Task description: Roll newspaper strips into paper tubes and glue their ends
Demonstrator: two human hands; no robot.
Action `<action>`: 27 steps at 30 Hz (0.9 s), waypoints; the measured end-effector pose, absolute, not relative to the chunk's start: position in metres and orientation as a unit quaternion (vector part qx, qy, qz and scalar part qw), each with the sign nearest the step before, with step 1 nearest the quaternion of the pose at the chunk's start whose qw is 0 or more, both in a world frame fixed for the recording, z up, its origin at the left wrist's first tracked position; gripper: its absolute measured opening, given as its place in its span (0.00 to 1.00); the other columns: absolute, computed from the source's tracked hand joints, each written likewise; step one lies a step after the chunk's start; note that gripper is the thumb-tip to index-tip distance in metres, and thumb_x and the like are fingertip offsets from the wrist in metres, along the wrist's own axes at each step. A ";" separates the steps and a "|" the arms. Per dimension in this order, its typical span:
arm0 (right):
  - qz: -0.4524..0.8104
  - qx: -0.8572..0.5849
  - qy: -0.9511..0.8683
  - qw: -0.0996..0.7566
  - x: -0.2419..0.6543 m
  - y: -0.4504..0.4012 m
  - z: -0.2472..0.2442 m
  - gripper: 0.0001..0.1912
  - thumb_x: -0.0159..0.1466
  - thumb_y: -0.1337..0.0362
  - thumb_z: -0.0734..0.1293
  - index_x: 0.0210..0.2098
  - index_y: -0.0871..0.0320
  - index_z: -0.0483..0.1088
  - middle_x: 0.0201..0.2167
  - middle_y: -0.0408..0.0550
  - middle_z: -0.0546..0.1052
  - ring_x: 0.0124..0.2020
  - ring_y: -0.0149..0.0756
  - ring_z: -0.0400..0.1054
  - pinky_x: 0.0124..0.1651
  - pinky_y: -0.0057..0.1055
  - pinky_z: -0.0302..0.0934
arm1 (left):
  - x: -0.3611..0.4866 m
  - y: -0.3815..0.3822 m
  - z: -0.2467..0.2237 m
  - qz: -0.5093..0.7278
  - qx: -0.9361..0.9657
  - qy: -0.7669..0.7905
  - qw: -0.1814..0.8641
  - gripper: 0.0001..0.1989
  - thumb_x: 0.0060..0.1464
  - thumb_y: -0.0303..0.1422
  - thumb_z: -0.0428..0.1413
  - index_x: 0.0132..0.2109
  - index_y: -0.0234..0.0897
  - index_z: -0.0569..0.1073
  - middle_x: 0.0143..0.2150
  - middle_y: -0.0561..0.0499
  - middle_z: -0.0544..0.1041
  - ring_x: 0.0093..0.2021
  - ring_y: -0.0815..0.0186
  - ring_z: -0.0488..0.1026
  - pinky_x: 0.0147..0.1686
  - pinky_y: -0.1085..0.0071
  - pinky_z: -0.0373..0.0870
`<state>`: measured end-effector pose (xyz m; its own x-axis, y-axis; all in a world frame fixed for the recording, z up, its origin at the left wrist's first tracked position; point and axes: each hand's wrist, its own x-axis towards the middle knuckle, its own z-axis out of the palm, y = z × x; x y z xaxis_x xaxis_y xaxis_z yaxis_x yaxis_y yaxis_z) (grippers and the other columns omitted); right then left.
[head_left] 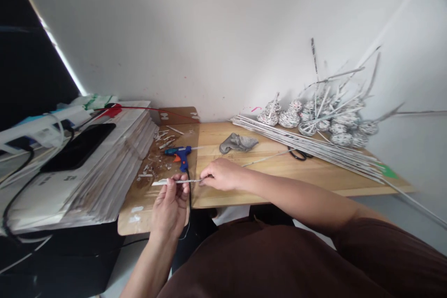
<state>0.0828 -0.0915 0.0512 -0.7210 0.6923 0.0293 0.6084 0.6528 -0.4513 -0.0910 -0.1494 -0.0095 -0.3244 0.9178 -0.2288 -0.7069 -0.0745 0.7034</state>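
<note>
My left hand (171,202) is closed on a thin rolled paper stick (160,182), whose pale, flatter end sticks out to the left. At the stick's right end, the fingers of my right hand (221,174) are pinched on it. Just behind my left hand lies a blue glue gun (182,156) with an orange trigger, its cord running down past the stick. Beyond my right hand a crumpled grey cloth (238,143) rests on the wooden table (209,130).
A bundle of long paper sticks (314,148) crosses the right side, over black scissors (298,152). Woven paper shapes (289,118) stand against the wall. At left, a paper stack (104,181) carries a black phone (80,146) and cables. Paper scraps (167,143) lie near the glue gun.
</note>
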 end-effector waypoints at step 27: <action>0.342 -0.370 -0.855 0.125 0.057 -0.078 0.046 0.12 0.66 0.58 0.65 0.33 0.58 0.77 0.26 0.44 0.78 0.26 0.28 0.64 0.30 0.26 0.50 | -0.095 -0.141 -0.017 0.731 0.130 0.366 0.561 0.07 0.59 0.31 0.58 0.36 0.30 0.77 0.34 0.46 0.79 0.29 0.73 0.76 0.32 0.79 0.77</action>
